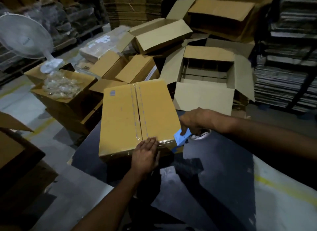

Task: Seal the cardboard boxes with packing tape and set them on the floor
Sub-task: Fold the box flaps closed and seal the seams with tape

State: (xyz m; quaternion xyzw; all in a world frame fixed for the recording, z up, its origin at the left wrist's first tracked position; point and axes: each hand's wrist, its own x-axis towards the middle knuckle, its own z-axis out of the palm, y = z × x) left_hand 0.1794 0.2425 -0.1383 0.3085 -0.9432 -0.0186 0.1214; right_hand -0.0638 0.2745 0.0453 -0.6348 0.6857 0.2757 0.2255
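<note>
1. Dim warehouse space surrounds the scene, with stacks of flattened cardboard (pixel 130 5) at the back and a dark worktop (pixel 214 162) in the foreground, on which the box being sealed (pixel 137 117) sits near the far edge.
2. Clear packing tape (pixel 139 110) already runs along the centre seam of that box, from the far edge to the near edge, so the top flaps look closed.
3. At the near edge a second strip appears to be going on across the box, wrinkled and shiny under the hands; I judge this edge strip to be the step in hand, not yet cut free.
4. Several open boxes (pixel 207 76) lie behind and to the right, flaps up and unsealed, one of them at the left holding clear plastic items (pixel 60 84); much of the task is therefore left.
5. No sealed box is plainly visible set down on the floor (pixel 22 103), and this one is not yet moved there.
6. The left hand (pixel 145 155) lies flat on the near edge, its fingers straight and released, pressing the tape down.
7. The right hand (pixel 193 120) reaches in from the right, its fingers grasping a blue tape dispenser (pixel 181 136) held against the box's near right corner.
8. A white fan (pixel 24 36) stands at the left.
</note>
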